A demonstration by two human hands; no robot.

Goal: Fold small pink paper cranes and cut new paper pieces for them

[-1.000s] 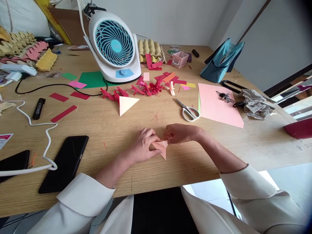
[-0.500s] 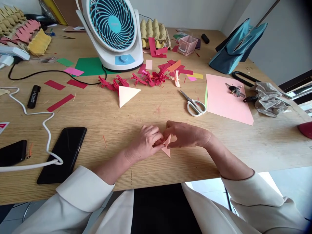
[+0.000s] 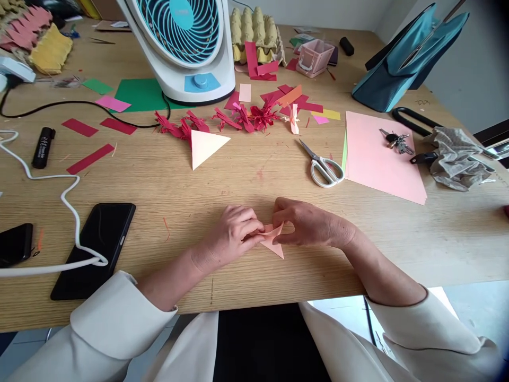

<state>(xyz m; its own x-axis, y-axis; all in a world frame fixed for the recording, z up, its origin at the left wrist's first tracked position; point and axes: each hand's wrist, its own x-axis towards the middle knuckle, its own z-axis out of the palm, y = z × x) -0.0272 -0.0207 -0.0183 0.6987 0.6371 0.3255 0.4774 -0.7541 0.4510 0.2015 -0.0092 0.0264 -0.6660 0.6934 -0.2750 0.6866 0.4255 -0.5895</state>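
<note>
Between my hands, low over the wooden table, is a small folded piece of pink paper [image 3: 273,245] with a point toward me and a raised flap. My left hand [image 3: 234,232] pinches its left side between thumb and fingers. On the other side, my right hand [image 3: 304,223] grips the raised flap, its fingers curled and the thumb below. Parts of the paper are hidden behind the fingers. Beyond my hands lie a cream paper triangle [image 3: 207,148], a row of crumpled red paper pieces [image 3: 238,118] and white-handled scissors [image 3: 324,167].
A fan [image 3: 199,58] stands at the back beside an egg carton [image 3: 254,34]. Pink sheets [image 3: 384,164] with keys [image 3: 397,142] lie to the right, near a blue bag [image 3: 401,69]. On the left are a phone [image 3: 95,239], a white cable [image 3: 75,212] and a black marker [image 3: 43,148].
My hands have drawn slightly apart, and more of the pink paper shows between them, its flap now spread wider. The view has tilted down a little.
</note>
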